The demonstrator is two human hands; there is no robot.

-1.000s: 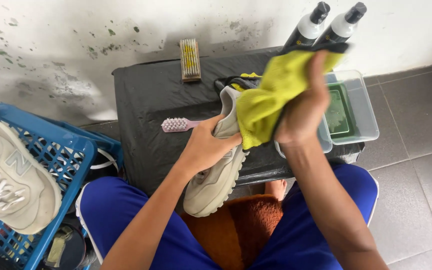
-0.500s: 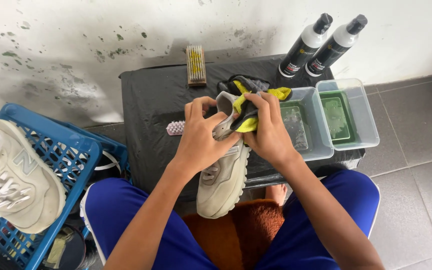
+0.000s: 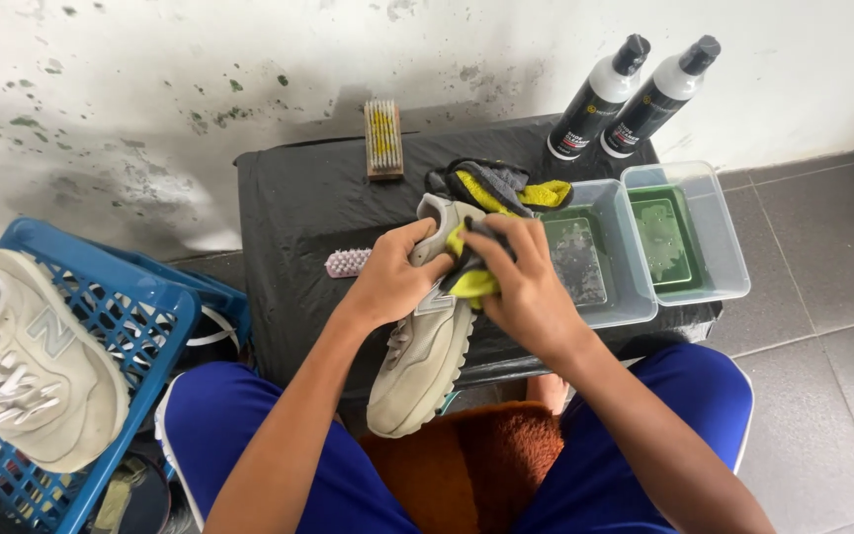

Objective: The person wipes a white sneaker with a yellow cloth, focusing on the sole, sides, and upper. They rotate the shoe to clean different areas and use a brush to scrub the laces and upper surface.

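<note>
Shoe (image 3: 425, 364), beige, at centre frame, toe toward 6 o'clock over the lap, heel toward 12 o'clock above the black table (image 3: 298, 213). Left hand (image 3: 394, 277) wrapped around the heel from 9 o'clock, fingers curled narrow on the upper. Right hand (image 3: 524, 287) closed on a yellow-and-grey cloth (image 3: 473, 282), pressed against the heel from 3 o'clock; rest of the cloth bunched at 12 o'clock of both hands, touching the near tub.

Pink brush (image 3: 346, 262) at 9 o'clock of the left hand, on the table, partly hidden by the wrist. Wooden brush (image 3: 383, 138), bristles up, at 12 o'clock, at the table's far edge by the wall. Two clear tubs side by side at 3 o'clock of the right hand: near tub (image 3: 600, 259) just beside the knuckles, far tub (image 3: 689, 232) touching it on the outer side; greenish inner trays in each. Two black-and-white bottles (image 3: 635, 94) at 1 o'clock, upright against the wall, close together behind the tubs.

Blue crate (image 3: 116, 297) at 9 o'clock on the floor, well apart from the hands, bearing a second shoe (image 3: 32, 366), sole down, laces visible. Brown mat (image 3: 467, 465) at 6 o'clock, between the blue-clad knees, under the toe of the held shoe.
</note>
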